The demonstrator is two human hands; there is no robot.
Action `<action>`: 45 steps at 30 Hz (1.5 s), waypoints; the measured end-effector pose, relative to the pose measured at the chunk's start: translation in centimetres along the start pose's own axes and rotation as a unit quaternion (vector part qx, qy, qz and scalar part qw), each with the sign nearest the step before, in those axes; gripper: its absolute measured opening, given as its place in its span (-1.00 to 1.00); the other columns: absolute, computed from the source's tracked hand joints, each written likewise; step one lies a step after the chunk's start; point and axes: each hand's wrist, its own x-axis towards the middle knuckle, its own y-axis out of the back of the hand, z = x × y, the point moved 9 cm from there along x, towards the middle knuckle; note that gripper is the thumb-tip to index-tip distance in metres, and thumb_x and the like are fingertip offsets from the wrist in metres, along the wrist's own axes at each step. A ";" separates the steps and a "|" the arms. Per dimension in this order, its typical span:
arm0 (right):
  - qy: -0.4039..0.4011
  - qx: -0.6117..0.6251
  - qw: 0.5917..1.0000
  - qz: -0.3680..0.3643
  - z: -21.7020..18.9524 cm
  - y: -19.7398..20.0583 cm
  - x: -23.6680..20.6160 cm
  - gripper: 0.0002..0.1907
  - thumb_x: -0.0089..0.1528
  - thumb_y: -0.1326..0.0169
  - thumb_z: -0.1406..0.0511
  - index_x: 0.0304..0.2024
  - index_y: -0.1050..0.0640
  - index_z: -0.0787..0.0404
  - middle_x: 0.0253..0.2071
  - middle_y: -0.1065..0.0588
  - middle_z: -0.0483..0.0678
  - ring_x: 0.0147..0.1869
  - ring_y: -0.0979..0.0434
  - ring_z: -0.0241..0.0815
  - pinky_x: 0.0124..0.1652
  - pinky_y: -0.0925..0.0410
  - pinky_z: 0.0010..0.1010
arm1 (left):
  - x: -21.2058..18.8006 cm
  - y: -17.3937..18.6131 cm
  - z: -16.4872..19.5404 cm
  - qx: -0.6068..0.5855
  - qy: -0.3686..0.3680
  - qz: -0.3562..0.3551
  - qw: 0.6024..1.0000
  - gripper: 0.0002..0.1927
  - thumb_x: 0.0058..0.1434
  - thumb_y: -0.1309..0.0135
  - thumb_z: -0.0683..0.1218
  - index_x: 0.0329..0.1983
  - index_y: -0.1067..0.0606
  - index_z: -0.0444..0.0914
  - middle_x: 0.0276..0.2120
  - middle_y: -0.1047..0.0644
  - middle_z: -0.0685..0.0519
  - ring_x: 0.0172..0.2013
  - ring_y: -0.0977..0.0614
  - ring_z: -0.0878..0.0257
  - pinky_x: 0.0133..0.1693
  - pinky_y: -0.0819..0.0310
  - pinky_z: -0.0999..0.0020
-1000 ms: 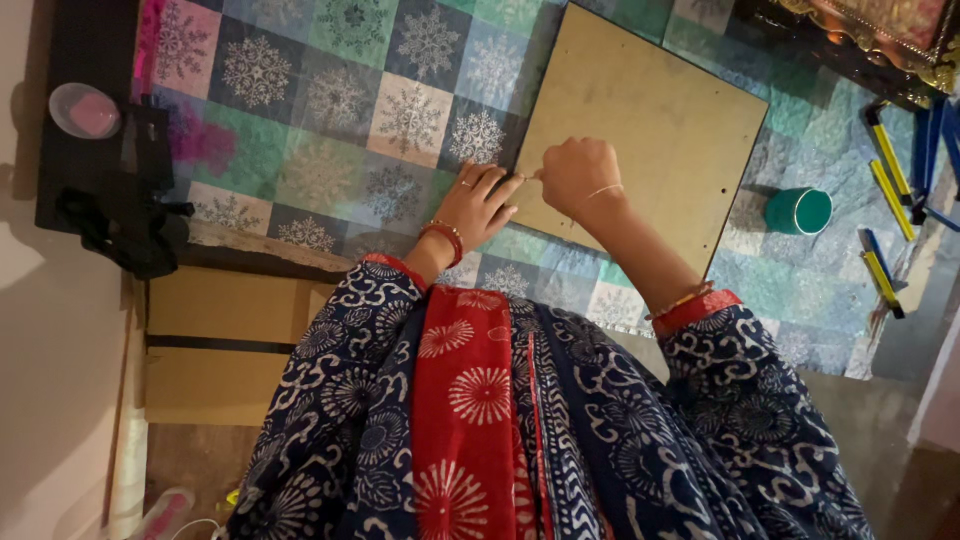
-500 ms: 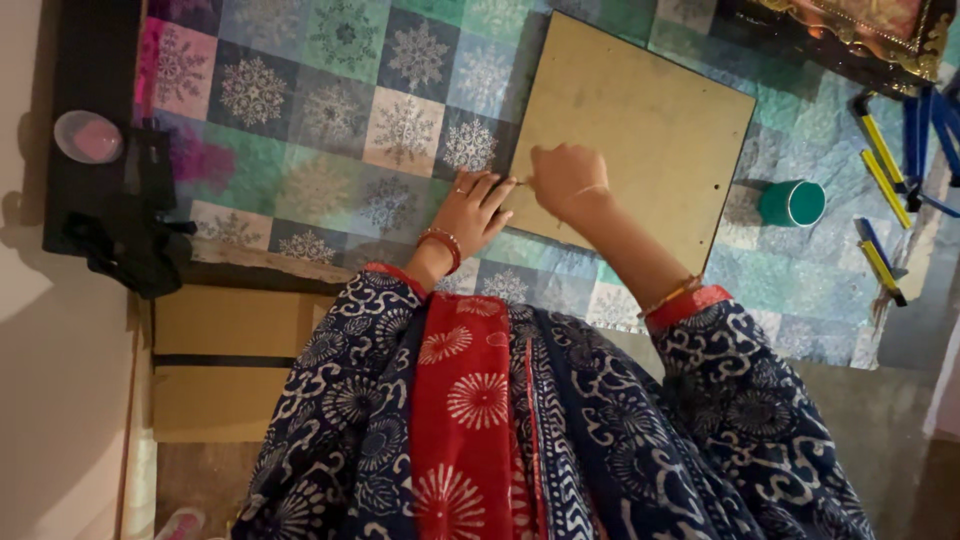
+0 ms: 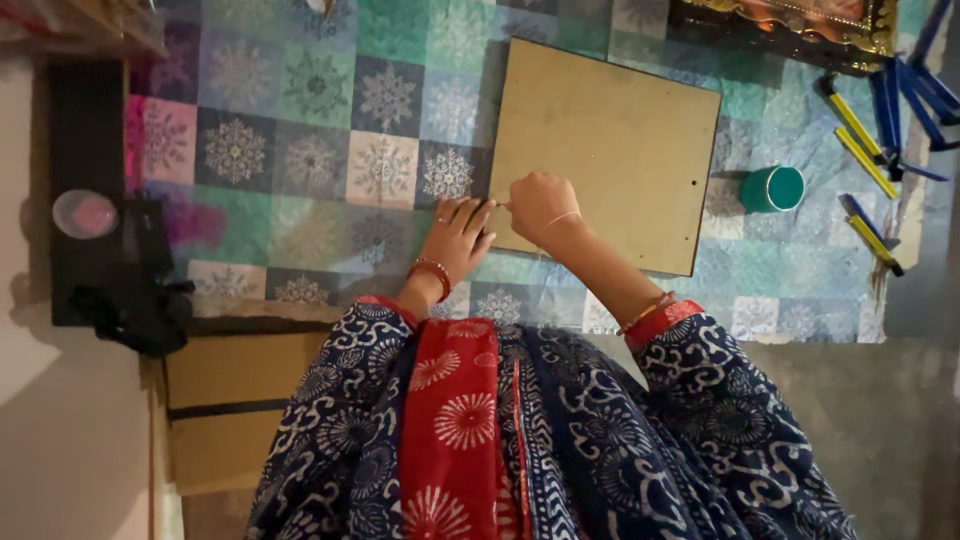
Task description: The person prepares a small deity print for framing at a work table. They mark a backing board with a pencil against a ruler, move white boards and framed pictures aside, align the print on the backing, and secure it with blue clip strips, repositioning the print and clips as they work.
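Blue-and-red patterned cloth fills the near edge of the view, w/ both forearms reaching out of it over a quilt of snowflake squares. Left hand lies flat, fingers together, palm down on the quilt right at the near-left edge of the tan board, fingertips touching or just short of it; can't tell which. Right hand is closed into a loose fist on the board's near-left corner, thumb and forefinger pinched on sth small & thin at its tip; too small to say what. Board lies flat on the quilt, sq. w/ its far corner toward the framed picture.

Progress, as a judgement: early. Board surface looks bare apart from a tiny dot or hole near its right edge, so nearly all of it is untouched; work sits at one corner only.

Farther right: green cup just beside the board, then blue-yellow cutters well apart, unused.
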 end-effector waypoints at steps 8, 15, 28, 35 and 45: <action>-0.132 0.216 0.965 0.070 4.3 -0.5 -4.5 -0.64 0.32 -0.04 0.01 -0.25 -0.66 0.10 -0.32 -0.62 0.07 -0.20 -0.64 0.16 -0.22 -0.46 -0.04 | 2.0 0.2 0.0 -0.027 0.057 -0.035 0.997 -0.41 0.31 -0.10 0.03 0.37 -0.35 -0.24 0.06 -0.49 -0.11 0.14 -0.45 -0.08 0.30 -0.23 -0.16; -0.384 0.322 0.845 0.188 13.9 -9.3 -18.5 -0.69 0.38 0.01 0.07 0.03 -0.60 0.03 -0.17 -0.63 0.07 -0.10 -0.61 0.22 -0.16 -0.45 0.00 | 4.3 -0.5 -1.5 0.016 0.197 -0.002 0.980 -0.42 0.22 -0.15 0.06 0.31 -0.40 -0.11 -0.01 -0.56 -0.09 0.00 -0.55 -0.11 -0.04 -0.41 -0.07; -0.433 0.302 0.778 0.340 46.1 -20.1 -31.6 -0.81 0.41 -0.07 0.23 0.03 -0.60 0.10 -0.21 -0.57 0.04 -0.14 -0.57 0.10 -0.16 -0.40 -0.05 | 7.7 -13.0 0.2 -0.062 0.347 -0.046 0.935 -0.42 0.18 -0.35 0.17 0.13 -0.47 -0.22 -0.26 -0.63 -0.05 -0.24 -0.66 0.03 -0.19 -0.53 0.10; -0.291 0.268 0.825 0.403 50.6 -19.6 -30.8 -0.85 0.30 -0.18 0.35 -0.07 -0.64 0.16 -0.17 -0.59 0.08 -0.13 -0.61 0.03 -0.22 -0.43 -0.24 | 8.3 -17.8 4.5 -0.132 0.395 0.007 0.909 -0.37 0.07 -0.47 -0.07 0.18 -0.48 -0.31 -0.16 -0.63 -0.01 -0.23 -0.67 0.24 -0.16 -0.60 0.31; -0.302 0.516 0.758 0.261 54.1 -21.5 -23.5 -0.58 0.14 -0.39 0.10 -0.14 -0.66 0.28 -0.37 -0.65 -0.01 -0.31 -0.66 -0.25 -0.24 -0.49 -0.40 | 9.4 -21.5 5.7 -0.278 0.466 0.005 0.840 -0.56 0.17 -0.32 -0.01 0.03 -0.56 -0.34 -0.18 -0.62 0.08 -0.19 -0.60 0.34 -0.13 -0.48 0.38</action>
